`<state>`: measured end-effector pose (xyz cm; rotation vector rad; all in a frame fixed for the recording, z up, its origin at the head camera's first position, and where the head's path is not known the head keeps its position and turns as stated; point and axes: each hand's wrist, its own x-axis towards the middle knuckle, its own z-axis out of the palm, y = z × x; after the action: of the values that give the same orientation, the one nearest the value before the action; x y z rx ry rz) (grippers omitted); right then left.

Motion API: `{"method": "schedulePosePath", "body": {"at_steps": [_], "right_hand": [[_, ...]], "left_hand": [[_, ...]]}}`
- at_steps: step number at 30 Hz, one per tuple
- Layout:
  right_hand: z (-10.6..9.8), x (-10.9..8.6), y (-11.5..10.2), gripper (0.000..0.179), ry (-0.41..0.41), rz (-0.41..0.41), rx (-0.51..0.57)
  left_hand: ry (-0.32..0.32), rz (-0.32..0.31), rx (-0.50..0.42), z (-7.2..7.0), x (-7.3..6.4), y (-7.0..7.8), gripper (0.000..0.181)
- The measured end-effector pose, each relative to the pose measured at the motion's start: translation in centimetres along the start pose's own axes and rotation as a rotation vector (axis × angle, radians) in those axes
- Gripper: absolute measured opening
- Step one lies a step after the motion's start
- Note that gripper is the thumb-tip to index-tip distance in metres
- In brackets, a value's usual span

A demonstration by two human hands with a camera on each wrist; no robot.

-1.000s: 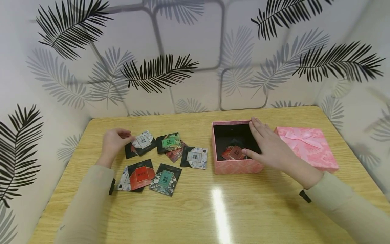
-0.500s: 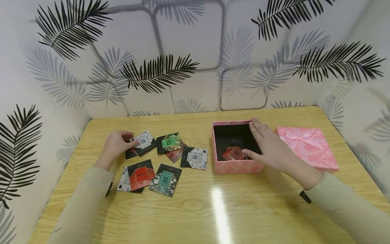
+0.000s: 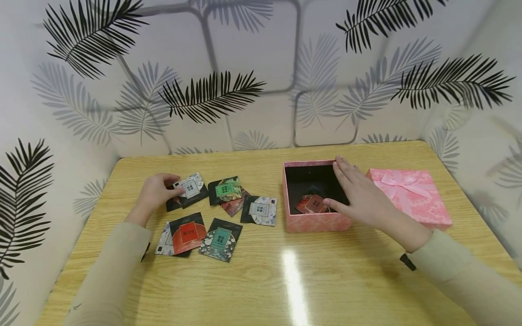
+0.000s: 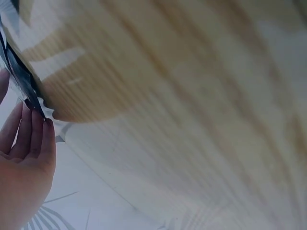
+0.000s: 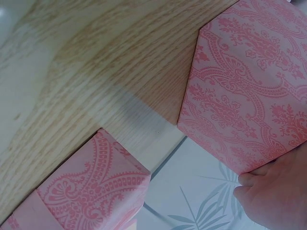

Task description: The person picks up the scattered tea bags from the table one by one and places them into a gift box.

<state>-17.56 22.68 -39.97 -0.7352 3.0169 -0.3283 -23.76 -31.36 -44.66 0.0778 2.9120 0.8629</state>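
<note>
At the table's left, my left hand (image 3: 154, 194) pinches the edge of a black-and-white sachet (image 3: 190, 188), which lies over another dark sachet. The left wrist view shows the fingers (image 4: 33, 129) against the sachet's dark edge (image 4: 24, 72), with the thumb on its other side. My right hand (image 3: 364, 199) rests with straight fingers over the right wall of an open pink box (image 3: 320, 223), its thumb reaching across the opening. Inside the black-lined box lies a red sachet (image 3: 313, 204). In the right wrist view, fingertips (image 5: 245, 180) touch the edge of the box (image 5: 249, 81).
Several more sachets lie nearby: a green one (image 3: 228, 189), a white-and-black one (image 3: 259, 209), a red one (image 3: 188, 232) and a teal-labelled one (image 3: 220, 239). A pink lid (image 3: 412, 194) with a bow sits right of the box. A patterned wall (image 3: 261, 117) stands behind the table.
My left hand has moved slightly right, its thumb now over the sachet's edge, and the sachet's left end has shifted a little. My right hand has stayed on the box.
</note>
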Motion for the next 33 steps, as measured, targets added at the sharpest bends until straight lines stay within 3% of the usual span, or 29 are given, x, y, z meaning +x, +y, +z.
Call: {"method": "schedulePosePath", "body": {"at_steps": [7, 14, 20, 29, 33], "right_hand": [[-0.1, 0.0, -0.1, 0.1, 0.0, 0.002, -0.001], [-0.2, 0.1, -0.1, 0.1, 0.001, 0.005, -0.006], [-0.1, 0.1, -0.1, 0.1, 0.001, 0.003, -0.002], [0.0, 0.0, -0.1, 0.1, -0.003, 0.007, 0.01], [-0.1, 0.0, -0.1, 0.099, -0.005, 0.008, 0.014]], "left_hand": [[0.043, -0.001, 0.038, 0.0, -0.2, 0.3, 0.049], [0.035, 0.012, 0.097, 0.1, -0.2, 0.6, 0.048], [0.038, -0.026, 0.061, 0.1, -0.3, 0.6, 0.048], [0.221, -0.071, -0.069, -0.1, -0.9, 0.9, 0.037], [0.272, -0.08, -0.097, -0.5, -1.0, 1.1, 0.032]]}}
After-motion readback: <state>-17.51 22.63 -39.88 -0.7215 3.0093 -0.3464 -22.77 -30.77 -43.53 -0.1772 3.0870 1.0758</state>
